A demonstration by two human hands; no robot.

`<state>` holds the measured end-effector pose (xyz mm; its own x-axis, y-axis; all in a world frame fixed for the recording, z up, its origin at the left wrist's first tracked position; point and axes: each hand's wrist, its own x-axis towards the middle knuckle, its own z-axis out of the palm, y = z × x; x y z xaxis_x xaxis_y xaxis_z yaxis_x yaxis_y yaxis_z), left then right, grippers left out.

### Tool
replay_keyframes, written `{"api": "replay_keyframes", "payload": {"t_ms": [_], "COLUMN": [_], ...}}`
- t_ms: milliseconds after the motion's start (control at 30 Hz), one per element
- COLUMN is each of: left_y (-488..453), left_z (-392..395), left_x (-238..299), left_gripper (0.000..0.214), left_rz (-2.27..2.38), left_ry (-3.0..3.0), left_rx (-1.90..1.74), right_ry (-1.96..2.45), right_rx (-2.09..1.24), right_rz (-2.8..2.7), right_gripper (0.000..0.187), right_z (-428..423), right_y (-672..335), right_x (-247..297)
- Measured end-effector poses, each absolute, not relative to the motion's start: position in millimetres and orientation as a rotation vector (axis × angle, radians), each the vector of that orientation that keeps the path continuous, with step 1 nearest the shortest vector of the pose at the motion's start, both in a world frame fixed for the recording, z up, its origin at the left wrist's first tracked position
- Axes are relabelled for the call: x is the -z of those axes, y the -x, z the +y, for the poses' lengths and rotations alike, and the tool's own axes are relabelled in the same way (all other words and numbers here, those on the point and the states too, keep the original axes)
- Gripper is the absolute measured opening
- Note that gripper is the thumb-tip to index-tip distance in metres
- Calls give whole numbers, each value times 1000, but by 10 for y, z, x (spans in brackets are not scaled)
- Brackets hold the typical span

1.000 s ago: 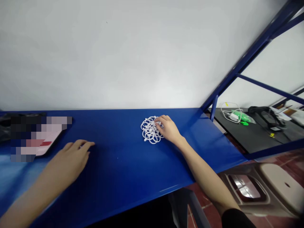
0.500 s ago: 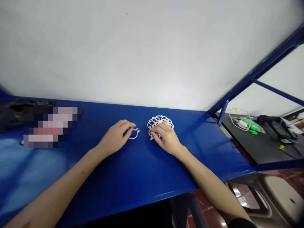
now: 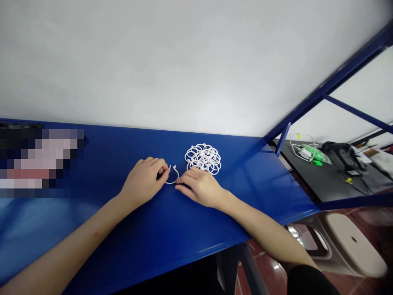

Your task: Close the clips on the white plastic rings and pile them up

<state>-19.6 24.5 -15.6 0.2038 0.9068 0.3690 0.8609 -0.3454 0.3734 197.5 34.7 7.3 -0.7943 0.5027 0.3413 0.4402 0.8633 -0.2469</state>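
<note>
A white plastic curtain ring [image 3: 173, 182] is unclasped, with a gap at its top between the two ends. My left hand [image 3: 147, 177] is closed on the ring's left side, pinching it between thumb and fingers. At its lower right, my right hand [image 3: 199, 186] has thumb and fingertips closed on the ring's edge. Just beyond the right hand lies a heap of several white rings [image 3: 203, 157] of the same kind, overlapping on the blue tabletop [image 3: 147, 241].
A blurred-out pinkish object [image 3: 52, 151] lies on the left of the tabletop. To the right, a dark shelf [image 3: 325, 180] holds a white cable [image 3: 303, 152], a green item and black gear. A beige plastic stool [image 3: 353, 241] stands below. Behind is a white wall.
My right hand has left the heap of rings and moved left to the single ring. The whole heap now shows. My left hand still holds the ring.
</note>
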Motion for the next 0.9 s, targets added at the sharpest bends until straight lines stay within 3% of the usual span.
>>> {"api": "replay_keyframes", "payload": {"t_ms": [233, 367, 533, 900], "left_y": [99, 41, 38, 86], "left_z": [88, 47, 39, -12], "left_x": [24, -8, 10, 112], "left_gripper": [20, 19, 26, 27], "left_rz": [1707, 1568, 1353, 1314], "left_ry": [-2164, -1898, -1801, -2101], "left_rx": [-1153, -1135, -986, -1000], "right_ry": [870, 893, 836, 561], "right_rx": [-554, -740, -586, -299], "right_rz": [-2267, -2005, -2075, -2454], "right_gripper": [15, 15, 7, 17], "right_z": [310, 318, 324, 295], "right_y": [-1949, -1931, -1950, -2011], "right_x": [-5, 29, 0, -16]}}
